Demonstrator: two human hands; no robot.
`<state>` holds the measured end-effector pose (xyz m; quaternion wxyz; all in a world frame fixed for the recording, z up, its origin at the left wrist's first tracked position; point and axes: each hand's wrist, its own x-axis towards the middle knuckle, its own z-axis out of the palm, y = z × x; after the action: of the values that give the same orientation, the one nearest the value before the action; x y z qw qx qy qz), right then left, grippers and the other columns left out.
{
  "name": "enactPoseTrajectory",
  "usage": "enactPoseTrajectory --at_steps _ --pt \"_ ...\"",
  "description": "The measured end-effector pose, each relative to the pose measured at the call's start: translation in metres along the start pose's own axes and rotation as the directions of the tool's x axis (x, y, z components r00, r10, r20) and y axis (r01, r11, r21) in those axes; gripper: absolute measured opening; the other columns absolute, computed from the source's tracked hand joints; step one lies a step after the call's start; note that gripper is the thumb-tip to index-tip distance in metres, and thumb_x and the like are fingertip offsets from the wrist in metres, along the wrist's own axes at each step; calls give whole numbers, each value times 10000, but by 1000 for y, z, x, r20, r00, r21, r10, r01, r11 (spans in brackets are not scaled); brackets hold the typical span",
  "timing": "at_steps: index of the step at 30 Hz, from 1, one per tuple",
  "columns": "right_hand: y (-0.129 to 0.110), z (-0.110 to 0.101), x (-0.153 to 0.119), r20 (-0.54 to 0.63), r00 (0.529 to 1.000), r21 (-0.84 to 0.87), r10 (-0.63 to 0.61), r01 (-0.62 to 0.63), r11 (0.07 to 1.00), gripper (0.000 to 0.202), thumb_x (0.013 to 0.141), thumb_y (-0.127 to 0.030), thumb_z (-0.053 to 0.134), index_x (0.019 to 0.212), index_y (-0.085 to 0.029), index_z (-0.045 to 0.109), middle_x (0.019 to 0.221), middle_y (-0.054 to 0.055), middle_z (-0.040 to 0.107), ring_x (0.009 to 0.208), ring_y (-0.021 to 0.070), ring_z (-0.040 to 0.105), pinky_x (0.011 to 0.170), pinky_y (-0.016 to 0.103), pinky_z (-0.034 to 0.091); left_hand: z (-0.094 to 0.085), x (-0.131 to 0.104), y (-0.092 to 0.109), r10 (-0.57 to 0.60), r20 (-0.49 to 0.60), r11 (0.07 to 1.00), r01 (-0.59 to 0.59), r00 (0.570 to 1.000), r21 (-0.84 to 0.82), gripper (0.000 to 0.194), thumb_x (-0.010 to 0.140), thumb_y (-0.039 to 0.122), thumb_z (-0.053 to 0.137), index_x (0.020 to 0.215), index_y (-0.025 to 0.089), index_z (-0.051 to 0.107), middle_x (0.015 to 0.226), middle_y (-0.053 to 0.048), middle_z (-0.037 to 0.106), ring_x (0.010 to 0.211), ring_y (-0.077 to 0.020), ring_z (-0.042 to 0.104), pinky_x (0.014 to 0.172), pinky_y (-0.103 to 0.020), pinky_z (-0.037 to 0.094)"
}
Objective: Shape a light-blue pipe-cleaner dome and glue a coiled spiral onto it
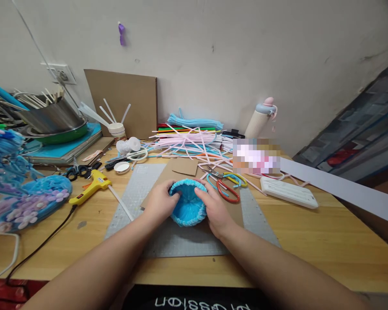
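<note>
A small blue woven cup-shaped piece (188,203), made of fuzzy pipe cleaners, sits over a brown cardboard sheet (184,167) on a grey cutting mat (181,241). My left hand (160,203) grips its left side, thumb at the rim. My right hand (215,211) holds its right side, with the thumb pressing on the rim. The opening faces away from me.
A yellow glue gun (90,186) and black scissors (79,171) lie left of the mat. Red-handled scissors (228,191), a white power bank (288,192) and a pile of pipe cleaners (190,140) lie beyond. Blue flower craftwork (22,202) fills the left edge.
</note>
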<state>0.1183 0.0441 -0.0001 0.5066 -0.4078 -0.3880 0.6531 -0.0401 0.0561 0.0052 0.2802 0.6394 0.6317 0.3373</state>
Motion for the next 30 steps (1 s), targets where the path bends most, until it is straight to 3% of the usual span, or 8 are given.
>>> enactPoseTrajectory --at_steps 5,9,12,17,22,26,30 --pt "-2 -3 1 48 998 -98 -36 40 994 396 744 -450 684 1066 -236 599 1049 35 646 995 250 579 804 341 452 2 -1 1 21 29 999 -20 999 -30 352 697 215 629 1048 204 653 1037 -45 714 957 -235 644 846 -327 479" --pt "-2 -1 -1 70 997 93 -24 18 995 481 753 -395 693 1187 -272 529 1072 21 643 992 235 590 825 342 457 2 -1 5 -72 -96 987 57 993 -149 351 693 248 641 1038 193 611 954 -40 708 875 -229 653 761 -324 498" --pt "-1 1 -3 134 990 212 -41 12 977 498 741 -323 706 1201 -282 520 1106 12 643 1015 224 591 865 344 459 1 0 5 -73 -127 979 47 989 -198 297 704 273 631 987 183 621 911 -38 706 847 -229 650 773 -333 492" --pt "3 0 1 108 988 27 -110 107 994 496 700 -229 720 1167 -273 558 1082 4 659 1003 220 588 888 348 453 1 0 2 -63 -100 988 48 993 -147 300 716 239 603 1007 186 649 949 -48 720 886 -244 652 808 -338 481" --pt "3 -2 1 62 989 -109 -131 137 985 453 715 -209 661 1157 -247 567 1051 10 662 986 224 583 879 353 450 -1 2 -1 -80 -27 994 78 996 -75 234 679 242 644 896 191 716 881 -55 739 835 -277 665 734 -344 476" --pt "0 1 -4 82 985 -163 -152 163 973 487 706 -192 662 1178 -254 557 1113 9 643 1044 226 576 914 350 435 -3 6 -6 -113 15 992 114 993 -57 237 655 271 677 870 190 738 775 -48 741 718 -275 665 659 -339 471" --pt "-1 1 -4 88 981 -161 -170 183 970 519 684 -180 685 1181 -254 554 1136 10 637 1063 226 576 921 345 435 -2 7 -8 -100 32 992 102 994 -70 245 650 287 681 868 192 740 793 -47 748 729 -274 666 664 -334 476"
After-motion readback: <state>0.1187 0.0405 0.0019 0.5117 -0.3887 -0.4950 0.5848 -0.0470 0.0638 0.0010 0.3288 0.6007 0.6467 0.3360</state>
